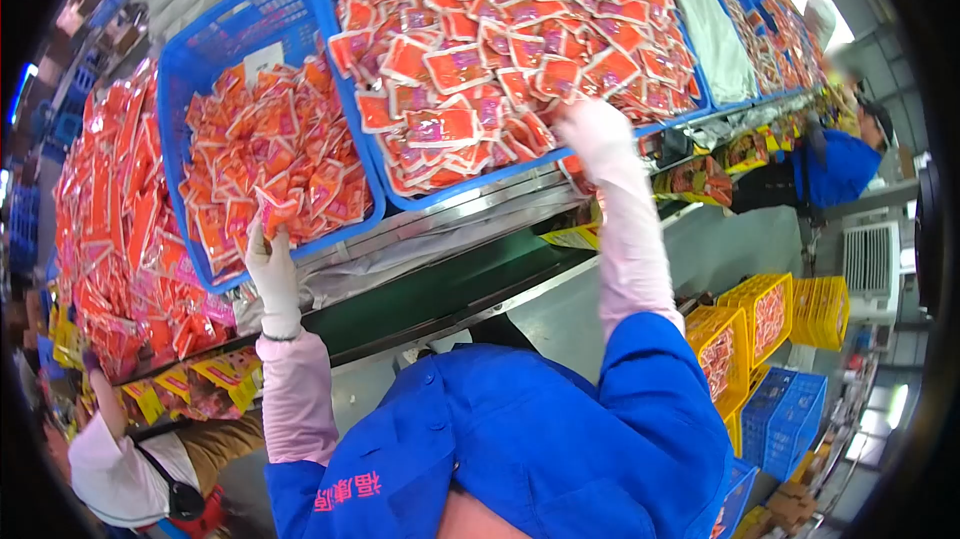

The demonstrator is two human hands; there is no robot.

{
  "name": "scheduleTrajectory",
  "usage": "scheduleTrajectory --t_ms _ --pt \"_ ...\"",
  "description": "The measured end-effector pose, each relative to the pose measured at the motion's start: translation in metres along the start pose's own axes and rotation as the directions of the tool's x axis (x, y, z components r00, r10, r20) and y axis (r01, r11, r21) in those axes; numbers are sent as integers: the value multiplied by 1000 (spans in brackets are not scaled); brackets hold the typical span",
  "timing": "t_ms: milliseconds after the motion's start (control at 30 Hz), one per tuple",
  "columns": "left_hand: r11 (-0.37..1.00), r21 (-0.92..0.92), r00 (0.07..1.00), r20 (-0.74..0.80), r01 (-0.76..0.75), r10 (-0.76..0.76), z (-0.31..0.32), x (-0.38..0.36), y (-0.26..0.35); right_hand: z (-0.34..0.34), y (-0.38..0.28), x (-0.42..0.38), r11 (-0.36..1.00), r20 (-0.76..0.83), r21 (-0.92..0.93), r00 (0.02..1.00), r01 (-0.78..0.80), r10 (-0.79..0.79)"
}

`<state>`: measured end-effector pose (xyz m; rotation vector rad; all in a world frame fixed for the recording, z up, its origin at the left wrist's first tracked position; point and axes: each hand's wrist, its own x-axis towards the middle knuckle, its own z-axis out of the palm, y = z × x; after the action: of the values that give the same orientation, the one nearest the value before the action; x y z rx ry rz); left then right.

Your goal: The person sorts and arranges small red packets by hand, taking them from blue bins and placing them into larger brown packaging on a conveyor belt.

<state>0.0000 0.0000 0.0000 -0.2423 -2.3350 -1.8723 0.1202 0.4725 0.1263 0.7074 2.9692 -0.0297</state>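
Note:
My left hand, in a white glove, is at the front rim of the smaller blue basket. Its fingers are closed on a red sachet with pale edges. More small red sachets fill the basket behind it. My right hand, gloved too, reaches over the front of a larger blue basket. That one is heaped with flat red-and-white packets. The right fingertips are against the packets, but blur hides whether they grip one.
A green conveyor belt runs between me and the baskets. Red packages are piled at left. Yellow crates and a blue crate stand at right. One person is at left, another at far right.

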Motion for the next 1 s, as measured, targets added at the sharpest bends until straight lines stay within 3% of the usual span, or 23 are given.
scheduleTrajectory --t_ms 33,67,100,167,233,300,400,433,467,500,533,567,633,667,700,733,767,800,833,867,900,967,1000 --pt "986 -138 995 34 97 -93 4 -19 29 53 64 17 990 152 -41 978 -136 141" --pt "941 -275 980 88 197 -179 16 -39 44 93 110 26 991 259 -66 957 -116 129" --pt "941 -267 977 111 206 -182 8 -49 33 130 114 20 987 389 -111 909 -113 148" --pt "923 -234 916 336 307 -219 24 -75 28 150 105 17 978 395 53 904 -200 163" --pt "881 -301 882 415 366 -225 57 -94 45 159 75 20 978 352 -44 913 -206 208" --pt "869 -298 823 535 394 -190 89 -103 70 164 77 31 979 442 -89 873 -185 205" --pt "878 -298 727 682 376 -79 130 -104 108 76 70 -32 975 157 125 974 -185 165" --pt "872 -319 689 724 372 -30 149 -104 118 59 81 -54 948 53 276 987 -159 150" --pt "874 -444 720 671 199 177 174 -107 127 32 79 -81 820 -1 550 982 -156 188" --pt "901 -427 703 618 -75 352 198 -108 134 21 82 -103 576 -87 817 980 -32 179" --pt "888 -443 609 673 -123 420 221 -108 150 26 87 -119 380 -114 923 984 54 137" --pt "840 -441 543 642 -315 541 245 -113 160 31 91 -131 163 -152 977 983 135 99" --pt "741 -248 309 792 -624 526 294 -126 140 33 77 -149 -8 -59 998 997 59 56" --pt "663 -173 197 874 -728 444 301 -133 125 50 83 -150 53 3 999 999 0 -49" --pt "557 -114 98 937 -823 336 304 -136 114 62 77 -150 165 97 982 994 -89 -45" --pt "471 -202 19 906 -859 423 293 -133 107 69 73 -149 520 121 852 990 -64 -76" --pt "408 -173 9 914 -897 406 279 -136 102 78 68 -151 798 158 602 983 -22 -92" --pt "336 -157 -31 935 -929 353 272 -135 86 92 65 -151 888 161 447 967 106 -196" --pt "260 -144 -64 954 -955 293 264 -132 78 110 60 -151 929 181 278 937 244 -300" --pt "277 -148 -49 942 -949 333 256 -134 72 131 50 -153 931 168 154 920 331 -355" --pt "276 -129 -34 945 -953 325 248 -132 77 127 21 -146 950 397 54 866 308 -303" --pt "300 -209 -67 904 -931 423 229 -132 92 161 -22 -125 931 643 -137 745 338 -176" --pt "301 -194 -45 898 -934 438 222 -139 85 228 -22 -114 910 629 -41 719 412 -296"
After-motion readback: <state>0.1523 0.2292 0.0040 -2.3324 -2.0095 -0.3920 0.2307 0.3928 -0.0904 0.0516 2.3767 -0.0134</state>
